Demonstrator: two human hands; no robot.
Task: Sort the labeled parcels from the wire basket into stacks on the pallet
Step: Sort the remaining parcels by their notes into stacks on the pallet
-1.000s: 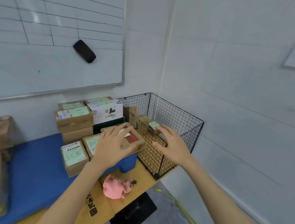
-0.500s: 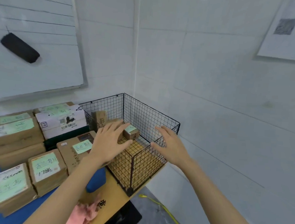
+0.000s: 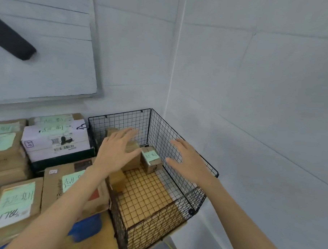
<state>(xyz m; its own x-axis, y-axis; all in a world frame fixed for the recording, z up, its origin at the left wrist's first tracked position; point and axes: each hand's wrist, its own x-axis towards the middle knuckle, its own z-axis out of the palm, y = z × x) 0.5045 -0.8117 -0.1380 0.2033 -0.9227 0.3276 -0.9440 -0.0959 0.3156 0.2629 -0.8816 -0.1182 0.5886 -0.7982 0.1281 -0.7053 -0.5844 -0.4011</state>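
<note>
A black wire basket [image 3: 179, 138] stands in the room corner on a wooden table. Inside it sit several cardboard parcels; a small one with a green label [image 3: 151, 160] lies near the far right wall. My left hand [image 3: 117, 152] hovers over the basket's left side with fingers spread, above a taller brown parcel [image 3: 132, 160]. My right hand [image 3: 188, 159] is held open above the basket's right wall, empty. To the left, labeled parcels [image 3: 15, 202] stand in stacks on the blue pallet [image 3: 85, 228].
A white box with barcodes [image 3: 55, 138] lies on a dark box beside the basket. A whiteboard [image 3: 44, 43] with a black eraser [image 3: 12, 40] hangs on the wall. Walls close in behind and to the right of the basket.
Both hands have moved from over the pallet parcels to above the basket. My view has swung right and closer to the basket.
</note>
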